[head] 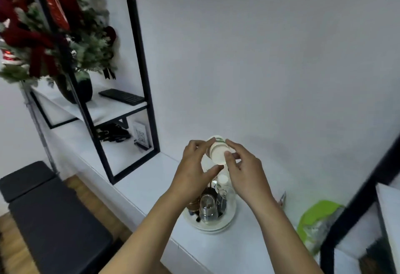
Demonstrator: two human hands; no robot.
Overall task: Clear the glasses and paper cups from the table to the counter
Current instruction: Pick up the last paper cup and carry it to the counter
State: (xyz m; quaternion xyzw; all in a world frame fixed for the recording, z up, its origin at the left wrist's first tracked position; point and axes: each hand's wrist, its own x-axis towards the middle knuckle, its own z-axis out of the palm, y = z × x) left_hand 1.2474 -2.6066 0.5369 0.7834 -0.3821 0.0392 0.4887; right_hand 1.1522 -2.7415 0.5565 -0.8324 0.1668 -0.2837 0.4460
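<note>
A white paper cup (217, 150) with a green mark is held on its side in the air over the white counter (151, 178). My left hand (194, 172) grips its left side with thumb and fingers. My right hand (244, 170) holds its right side, thumb on the cup's base. Directly below the hands, a round white tray (216, 226) on the counter carries an upside-down clear glass (208, 208), another glass partly hidden behind my right wrist, and some dark and copper-coloured items.
A black metal shelf frame (140, 74) stands left on the counter, with a keyboard (122, 96) and a decorated plant (54, 35). A green bag (318, 221) lies right of the tray. A black bench (54, 219) stands on the wooden floor below left.
</note>
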